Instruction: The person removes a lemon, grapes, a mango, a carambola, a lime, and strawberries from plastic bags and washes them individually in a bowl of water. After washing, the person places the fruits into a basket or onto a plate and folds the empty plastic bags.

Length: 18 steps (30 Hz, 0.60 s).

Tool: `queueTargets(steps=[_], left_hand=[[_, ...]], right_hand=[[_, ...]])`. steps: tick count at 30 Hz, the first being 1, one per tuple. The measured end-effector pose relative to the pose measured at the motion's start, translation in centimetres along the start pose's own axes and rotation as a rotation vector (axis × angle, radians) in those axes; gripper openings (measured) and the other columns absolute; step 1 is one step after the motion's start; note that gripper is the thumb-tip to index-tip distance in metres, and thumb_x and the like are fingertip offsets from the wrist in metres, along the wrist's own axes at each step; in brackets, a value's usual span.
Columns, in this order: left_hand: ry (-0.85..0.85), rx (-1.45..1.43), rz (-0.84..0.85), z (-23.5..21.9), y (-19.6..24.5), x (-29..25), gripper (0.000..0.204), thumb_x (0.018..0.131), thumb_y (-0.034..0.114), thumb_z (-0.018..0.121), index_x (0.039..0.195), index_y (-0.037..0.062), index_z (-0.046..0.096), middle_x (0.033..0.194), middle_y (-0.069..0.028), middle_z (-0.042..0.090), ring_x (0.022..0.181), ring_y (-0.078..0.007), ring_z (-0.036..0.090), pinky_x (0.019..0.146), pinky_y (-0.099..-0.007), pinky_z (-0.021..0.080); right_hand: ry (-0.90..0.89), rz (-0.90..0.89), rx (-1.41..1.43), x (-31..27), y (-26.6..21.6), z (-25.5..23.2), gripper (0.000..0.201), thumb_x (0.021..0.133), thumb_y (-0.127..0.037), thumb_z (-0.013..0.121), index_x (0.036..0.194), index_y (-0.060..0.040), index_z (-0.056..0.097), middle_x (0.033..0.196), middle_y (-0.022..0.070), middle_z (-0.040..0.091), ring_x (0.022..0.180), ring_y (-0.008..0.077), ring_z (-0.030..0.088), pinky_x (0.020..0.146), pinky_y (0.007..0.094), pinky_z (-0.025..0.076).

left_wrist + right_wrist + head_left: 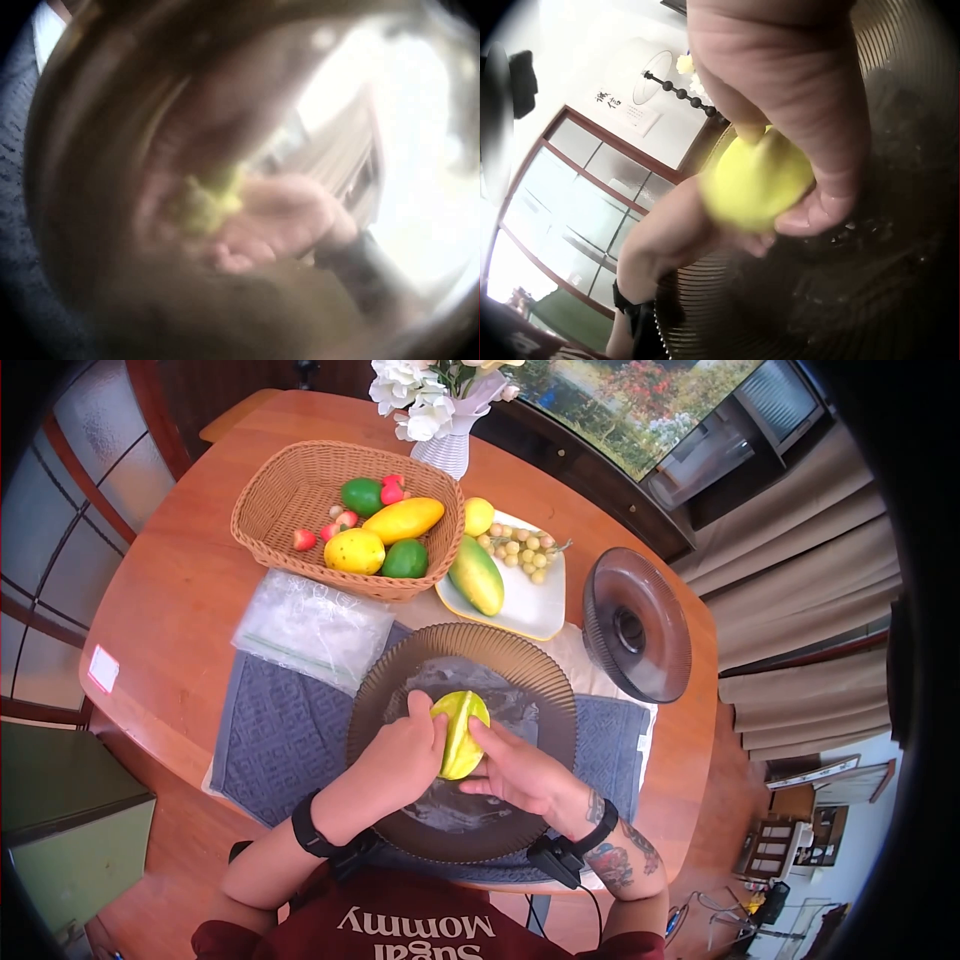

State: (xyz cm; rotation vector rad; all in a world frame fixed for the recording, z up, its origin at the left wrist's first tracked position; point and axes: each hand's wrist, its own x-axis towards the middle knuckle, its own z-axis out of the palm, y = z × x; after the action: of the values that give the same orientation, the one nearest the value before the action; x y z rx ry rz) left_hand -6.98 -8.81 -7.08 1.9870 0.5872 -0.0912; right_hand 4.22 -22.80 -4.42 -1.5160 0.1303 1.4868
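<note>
A yellow-green star fruit (462, 748) is held between both hands, over a large ribbed brown glass bowl (372, 690) with water in it. My left hand (402, 758) grips the fruit's left side. From the other side my right hand (522, 768) pinches it, thumb on the near ridge. The right wrist view shows the star fruit (754, 187) blurred, with wet fingertips (810, 217) beneath it. Through the bowl's glass, the left wrist view gives only a hazy star fruit (210, 202) between the two hands.
A wicker basket (275, 490) of several fruits stands at the back. Beside it, a white tray (530, 600) bears a green-yellow mango (477, 577) and grapes (520, 548). An upended glass bowl (665, 630) is at right, a plastic bag (310, 625) at left, a blue towel (270, 740) underneath.
</note>
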Motion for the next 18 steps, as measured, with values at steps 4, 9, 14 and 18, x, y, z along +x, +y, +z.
queueTargets(steps=[4, 9, 14, 18], left_hand=[[0.010, 0.246, 0.094, 0.5, -0.7, 0.0, 0.024, 0.102, 0.025, 0.043, 0.099, 0.0013, 0.048, 0.073, -0.0246, 0.065, 0.069, -0.0451, 0.064, 0.065, -0.0557, 0.050], [0.022, 0.274, 0.121, 1.1, -1.4, 0.1, 0.031, 0.102, 0.029, 0.045, 0.090, 0.0013, 0.054, 0.072, -0.0225, 0.065, 0.070, -0.0434, 0.065, 0.065, -0.0541, 0.051], [-0.104, 0.248, 0.132, 0.5, -0.7, -0.1, 0.037, 0.102, 0.035, 0.046, 0.090, 0.0015, 0.056, 0.077, -0.0241, 0.065, 0.077, -0.0440, 0.065, 0.070, -0.0544, 0.050], [-0.074, 0.152, 0.125, 0.4, -0.3, -0.2, 0.037, 0.102, 0.035, 0.044, 0.091, 0.0018, 0.056, 0.081, -0.0242, 0.066, 0.080, -0.0446, 0.064, 0.072, -0.0546, 0.049]], right_hand=[[-0.007, -0.049, -0.138, 0.3, 1.0, -1.1, 0.063, 0.099, -0.049, 0.055, 0.139, -0.0035, 0.037, 0.126, 0.0096, 0.057, 0.111, 0.0188, 0.060, 0.091, 0.0348, 0.050], [0.207, -0.194, -0.420, -0.2, 2.7, -0.9, 0.070, 0.094, -0.050, 0.063, 0.132, 0.0036, 0.039, 0.114, 0.0142, 0.060, 0.098, 0.0167, 0.060, 0.079, 0.0281, 0.051], [0.005, -0.083, -0.482, -0.4, 2.4, -0.5, 0.066, 0.096, -0.048, 0.060, 0.132, 0.0033, 0.038, 0.108, 0.0129, 0.059, 0.090, 0.0136, 0.059, 0.070, 0.0265, 0.051], [0.176, -0.284, -0.259, 0.6, 3.6, -0.1, 0.057, 0.104, -0.046, 0.046, 0.137, -0.0009, 0.036, 0.108, 0.0096, 0.059, 0.086, 0.0136, 0.060, 0.071, 0.0290, 0.054]])
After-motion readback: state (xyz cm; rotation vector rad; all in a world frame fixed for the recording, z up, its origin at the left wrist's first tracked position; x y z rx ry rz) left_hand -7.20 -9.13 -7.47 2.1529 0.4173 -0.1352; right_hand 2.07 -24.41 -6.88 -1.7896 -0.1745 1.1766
